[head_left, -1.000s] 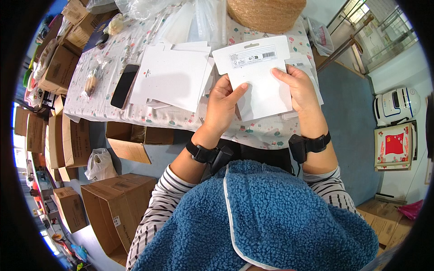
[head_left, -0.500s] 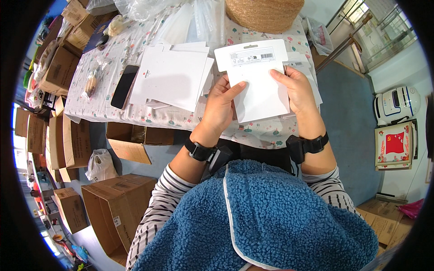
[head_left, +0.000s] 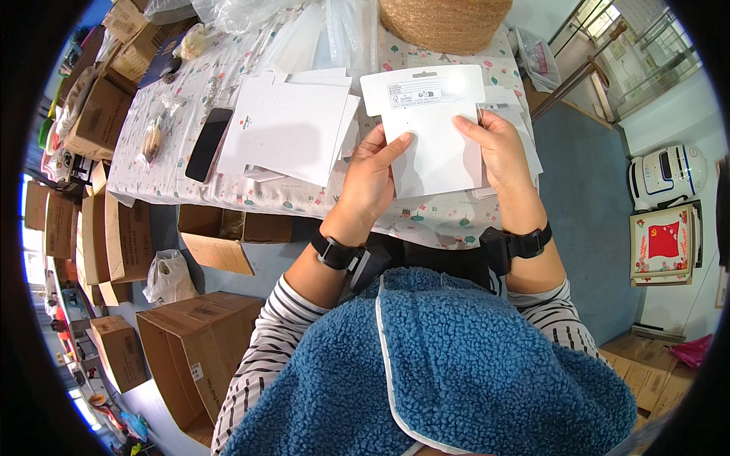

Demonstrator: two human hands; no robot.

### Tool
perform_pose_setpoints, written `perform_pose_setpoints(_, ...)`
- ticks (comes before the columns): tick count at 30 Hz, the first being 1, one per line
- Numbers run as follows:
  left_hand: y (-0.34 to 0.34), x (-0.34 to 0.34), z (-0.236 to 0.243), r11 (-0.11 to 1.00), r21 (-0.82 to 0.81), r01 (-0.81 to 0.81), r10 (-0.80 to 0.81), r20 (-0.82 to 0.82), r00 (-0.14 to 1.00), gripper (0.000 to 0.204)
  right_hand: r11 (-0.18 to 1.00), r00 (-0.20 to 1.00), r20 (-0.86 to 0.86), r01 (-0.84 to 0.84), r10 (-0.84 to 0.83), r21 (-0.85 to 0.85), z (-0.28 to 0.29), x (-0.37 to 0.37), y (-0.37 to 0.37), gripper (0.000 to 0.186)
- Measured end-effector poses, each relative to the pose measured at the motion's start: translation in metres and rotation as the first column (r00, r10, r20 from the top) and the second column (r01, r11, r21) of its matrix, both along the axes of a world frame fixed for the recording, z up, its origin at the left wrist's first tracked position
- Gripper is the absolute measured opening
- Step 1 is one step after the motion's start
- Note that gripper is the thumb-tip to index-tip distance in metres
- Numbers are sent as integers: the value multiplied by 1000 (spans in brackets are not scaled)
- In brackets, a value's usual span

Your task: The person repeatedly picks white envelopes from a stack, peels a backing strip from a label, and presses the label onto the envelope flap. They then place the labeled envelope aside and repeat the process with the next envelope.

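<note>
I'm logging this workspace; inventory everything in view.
hang-tab card: one, white, upper centre, held
card piles: two, white, either side
smartphone: one, black, left of card piles
plastic bags: several, translucent, mostly upper middle
woven basket: one, tan, top edge
tablecloth: one, patterned white, under card piles
cardboard boxes: many, brown, mostly left
framed picture: at least one, red-centred, right
fleece garment: one, blue, bottom centre
wristbands: two, black, wrists
left hand, right hand: two, bare, gripping card

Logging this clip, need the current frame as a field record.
held: white hang-slot card, label near top
left hand: grips card's left edge, thumb on top
right hand: grips its right edge, thumb on top
left: stack of white cards, then black smartphone
right: more white cards, partly hidden
far side: woven basket
surface: patterned tablecloth
</note>
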State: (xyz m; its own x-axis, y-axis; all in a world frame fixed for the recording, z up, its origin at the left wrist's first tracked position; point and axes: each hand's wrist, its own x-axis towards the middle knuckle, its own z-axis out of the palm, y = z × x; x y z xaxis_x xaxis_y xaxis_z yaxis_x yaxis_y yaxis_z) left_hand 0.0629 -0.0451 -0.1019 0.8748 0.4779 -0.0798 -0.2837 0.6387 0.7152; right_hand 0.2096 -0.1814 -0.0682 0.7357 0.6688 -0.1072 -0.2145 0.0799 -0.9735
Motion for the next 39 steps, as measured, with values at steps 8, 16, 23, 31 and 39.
perform_pose_setpoints(8, -3, -22, 17, 786, 610, 98, 36, -203, 978, 28, 993, 993, -11, 114, -114, 33, 13, 34, -20, 27)
perform_pose_setpoints(16, 45, -73, 49, -379, 897, -228, 485, 403, 776, 30, 938, 972, 223, 141, -71, -318, 4, 104, -61, 34)
perform_pose_setpoints(23, 58, -76, 50, -358, 901, 247, 782, 145, 606, 65, 643, 681, 732, 562, -4, -520, -36, 131, -60, 62)
perform_pose_setpoints(31, 51, -51, 68, -165, 882, 442, 868, -83, 490, 61, 486, 633, 770, 648, 83, -586, -17, 112, -63, 58)
perform_pose_setpoints(39, 55, -57, 73, -40, 913, 406, 873, -165, 459, 74, 482, 617, 758, 609, 212, -631, -11, 110, -70, 27)
